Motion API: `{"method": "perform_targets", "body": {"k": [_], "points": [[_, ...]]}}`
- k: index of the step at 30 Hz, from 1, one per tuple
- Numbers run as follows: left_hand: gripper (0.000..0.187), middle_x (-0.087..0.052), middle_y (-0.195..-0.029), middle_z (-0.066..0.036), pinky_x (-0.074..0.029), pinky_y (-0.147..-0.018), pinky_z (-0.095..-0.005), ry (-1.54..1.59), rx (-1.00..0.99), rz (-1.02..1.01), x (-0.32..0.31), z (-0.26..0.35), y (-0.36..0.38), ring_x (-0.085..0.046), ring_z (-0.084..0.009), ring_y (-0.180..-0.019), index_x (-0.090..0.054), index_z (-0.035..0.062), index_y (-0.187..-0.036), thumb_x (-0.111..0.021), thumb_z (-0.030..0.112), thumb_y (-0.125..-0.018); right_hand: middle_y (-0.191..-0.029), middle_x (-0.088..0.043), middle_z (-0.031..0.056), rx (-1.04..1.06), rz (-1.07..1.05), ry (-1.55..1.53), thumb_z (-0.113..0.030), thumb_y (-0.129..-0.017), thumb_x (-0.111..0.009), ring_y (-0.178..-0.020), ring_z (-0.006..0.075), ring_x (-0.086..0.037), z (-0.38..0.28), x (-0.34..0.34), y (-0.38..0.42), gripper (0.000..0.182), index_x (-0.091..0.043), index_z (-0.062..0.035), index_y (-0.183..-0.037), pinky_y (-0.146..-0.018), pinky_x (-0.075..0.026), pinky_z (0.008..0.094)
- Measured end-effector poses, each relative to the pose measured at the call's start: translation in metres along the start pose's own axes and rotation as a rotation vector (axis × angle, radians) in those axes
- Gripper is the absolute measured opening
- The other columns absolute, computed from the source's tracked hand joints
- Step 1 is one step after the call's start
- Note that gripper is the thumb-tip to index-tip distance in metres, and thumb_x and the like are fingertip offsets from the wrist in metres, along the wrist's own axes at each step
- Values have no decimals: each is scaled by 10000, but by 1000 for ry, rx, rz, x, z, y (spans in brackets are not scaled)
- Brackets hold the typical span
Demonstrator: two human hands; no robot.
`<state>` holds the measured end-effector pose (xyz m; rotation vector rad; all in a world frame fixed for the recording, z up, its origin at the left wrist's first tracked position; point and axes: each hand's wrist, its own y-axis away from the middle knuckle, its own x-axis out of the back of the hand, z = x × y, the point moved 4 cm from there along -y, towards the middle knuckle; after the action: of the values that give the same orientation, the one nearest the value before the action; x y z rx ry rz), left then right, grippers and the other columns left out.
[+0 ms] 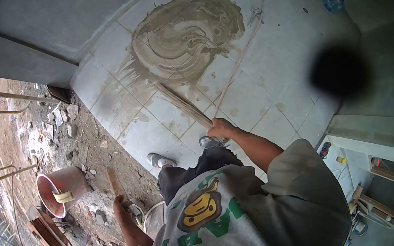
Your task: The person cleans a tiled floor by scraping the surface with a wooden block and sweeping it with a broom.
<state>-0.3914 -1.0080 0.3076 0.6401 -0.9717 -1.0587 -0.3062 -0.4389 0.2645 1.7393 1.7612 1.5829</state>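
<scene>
My right hand [221, 128] is wrapped round the upper end of a stick broom [182, 104], a long bundle of thin pale sticks. The broom slants forward over the tiles, its far end at the near edge of a wet grey-brown patch of cement slurry [170, 41] marked with curved streaks. Down at my left side, my left hand [121, 210] is closed on a flat brown strip [114, 181] that points forward; its kind does not show clearly. My shoes stand on the tiles behind the slurry.
Left of the tiled floor [264, 98] lies rough ground with rubble [68, 118]. A pinkish bucket [74, 183] lies tipped there near a stack of brown tiles [46, 232]. A thin hose [233, 75] crosses the tiles. A blue water bottle [335, 3] lies back right.
</scene>
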Motion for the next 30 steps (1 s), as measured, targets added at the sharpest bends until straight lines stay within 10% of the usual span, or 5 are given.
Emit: {"method": "perform_targets", "body": {"k": [9,16,30], "points": [[366,-564,-606,-32,-329,-406,-300,-538,-84,-106,-100,-4,61,-453,-149,-433,-676,59,-788,-672,422,-744,-871,-664,224,-303,11,-73,-267,-596,-684,-825,319,-660,222,56,135,434,-638,33,-907,-752,-515,379],[467,-632,-729,-100,-413,-494,-330,-858,-168,-168,-164,9,89,-565,-186,-573,-687,-41,-855,-724,394,-689,-755,-671,214,-456,-44,-93,-305,-581,-734,-733,319,-680,260,-38,179,424,-659,42,-812,-707,-532,390],[460,-624,-680,-132,-444,-515,-359,-870,-138,-277,-95,-8,-6,-577,-223,-563,-686,-34,-827,-692,407,-698,-674,-637,162,-554,184,-88,-277,-603,-734,-622,271,-633,202,-57,195,395,-638,68,-771,-623,-498,365]]}}
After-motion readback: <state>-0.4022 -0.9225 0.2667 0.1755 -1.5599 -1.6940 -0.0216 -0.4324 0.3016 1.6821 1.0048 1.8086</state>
